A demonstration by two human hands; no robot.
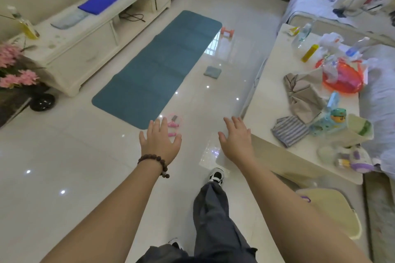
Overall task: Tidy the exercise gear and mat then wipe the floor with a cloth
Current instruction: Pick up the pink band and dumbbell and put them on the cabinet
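A teal exercise mat (pixel 158 66) lies flat on the glossy tiled floor, running away from me. A pink skipping rope (pixel 174 126) sits on the floor at the mat's near right corner, partly hidden behind my left hand (pixel 159 141). A pink dumbbell (pixel 227 32) stands on the floor by the mat's far right corner. A small grey-blue cloth (pixel 212 72) lies folded on the floor to the right of the mat. My left hand, with a bead bracelet at the wrist, and my right hand (pixel 235 139) both reach forward, fingers spread, holding nothing.
A white TV cabinet (pixel 85 34) with a blue folded item (pixel 99 2) runs along the left. A white low table (pixel 277 96), cluttered with bottles, bags and cloths, stands on the right. Pink flowers (pixel 15 68) sit at far left. My leg and shoe (pixel 217 176) step forward.
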